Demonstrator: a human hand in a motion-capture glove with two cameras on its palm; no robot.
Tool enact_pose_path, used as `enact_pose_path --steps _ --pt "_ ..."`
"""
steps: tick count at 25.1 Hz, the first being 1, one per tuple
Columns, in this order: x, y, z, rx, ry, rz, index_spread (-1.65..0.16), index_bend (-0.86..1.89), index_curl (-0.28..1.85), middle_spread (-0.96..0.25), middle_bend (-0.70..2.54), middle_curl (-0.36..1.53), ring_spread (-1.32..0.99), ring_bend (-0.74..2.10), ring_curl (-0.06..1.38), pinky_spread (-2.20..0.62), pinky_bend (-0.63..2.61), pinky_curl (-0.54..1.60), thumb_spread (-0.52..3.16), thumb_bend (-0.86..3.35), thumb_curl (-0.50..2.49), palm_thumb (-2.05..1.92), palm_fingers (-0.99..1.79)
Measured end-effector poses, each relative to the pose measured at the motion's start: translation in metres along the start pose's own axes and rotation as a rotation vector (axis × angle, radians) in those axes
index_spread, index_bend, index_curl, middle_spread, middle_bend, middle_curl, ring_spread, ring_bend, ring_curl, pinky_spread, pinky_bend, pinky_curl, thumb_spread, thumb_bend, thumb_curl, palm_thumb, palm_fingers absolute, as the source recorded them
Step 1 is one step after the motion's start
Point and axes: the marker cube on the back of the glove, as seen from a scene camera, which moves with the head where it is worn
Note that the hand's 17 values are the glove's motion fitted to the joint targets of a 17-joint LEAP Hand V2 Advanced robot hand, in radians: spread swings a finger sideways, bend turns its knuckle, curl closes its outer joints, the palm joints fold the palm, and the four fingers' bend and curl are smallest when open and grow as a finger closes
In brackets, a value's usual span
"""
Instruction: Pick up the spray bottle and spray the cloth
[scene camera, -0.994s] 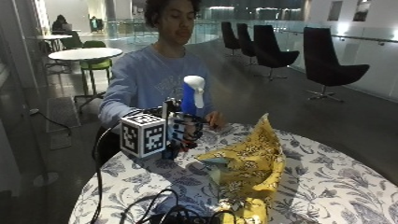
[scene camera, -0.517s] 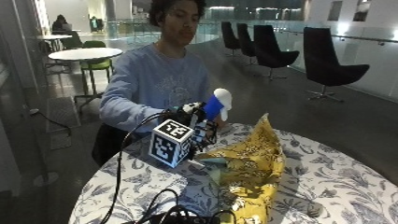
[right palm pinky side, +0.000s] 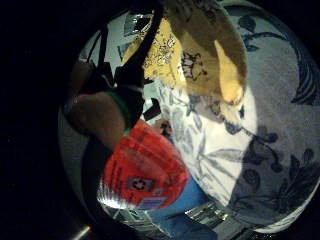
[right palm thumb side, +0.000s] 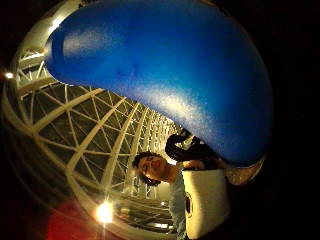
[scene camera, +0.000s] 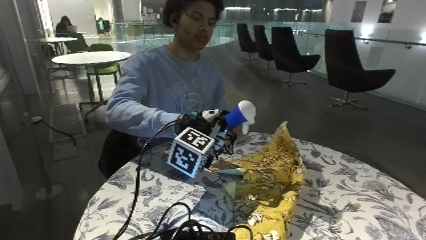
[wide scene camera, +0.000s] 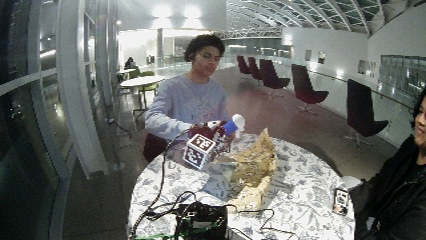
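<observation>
Blue spray bottle (scene camera: 234, 119), white head up, sits tilted in the gloved right hand (scene camera: 203, 131), fingers curled round it; a second ago it stood upright, so the nozzle has swung toward the yellow cloth (scene camera: 269, 172) just right of it on the table (scene camera: 359, 200). Judged ready to spray. Wide outside view: same layout, trigger finger too small to tell. Little finger side palm view: cloth (right palm pinky side: 200, 55) below. Thumb side palm view: bottle (right palm thumb side: 165, 65) blocks most; nozzle hidden.
</observation>
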Motion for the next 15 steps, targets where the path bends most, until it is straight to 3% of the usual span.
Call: enact_pose_path --steps 15 --pt "0.005 -0.002 0.019 -0.049 -0.038 0.066 -0.19 0.11 0.32 -0.07 0.33 0.49 -0.05 0.5 0.42 0.27 0.21 0.34 0.9 -0.03 0.59 0.81 1.03"
